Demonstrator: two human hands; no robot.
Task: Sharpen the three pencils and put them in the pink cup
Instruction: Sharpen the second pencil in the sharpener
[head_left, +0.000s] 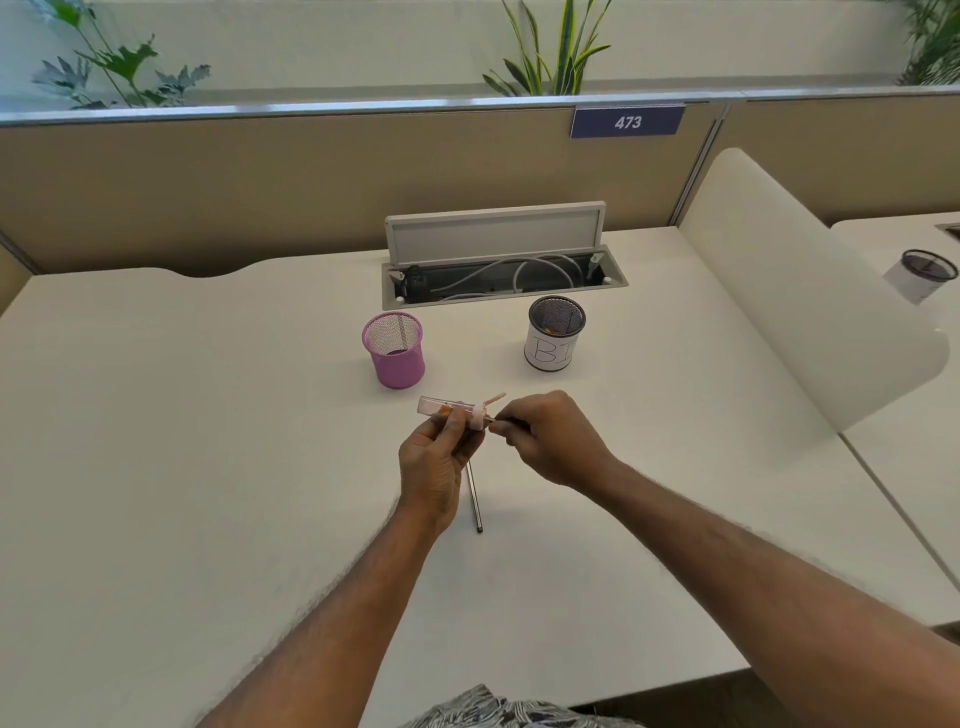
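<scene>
Both hands' grips hold: left (439, 457) sharpener (452, 408), lying crosswise; right (550, 441) pencil (491, 418).

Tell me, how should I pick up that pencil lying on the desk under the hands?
Probably from above, pinching the middle of the pencil across its thin sides. It lies flat on the desk, its near end pointing at you, its far end hidden behind the left hand.

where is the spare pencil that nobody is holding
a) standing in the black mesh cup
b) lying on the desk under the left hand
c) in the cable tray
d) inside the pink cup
b: the loose pencil lies flat on the desk, running out from under the left hand.
</scene>
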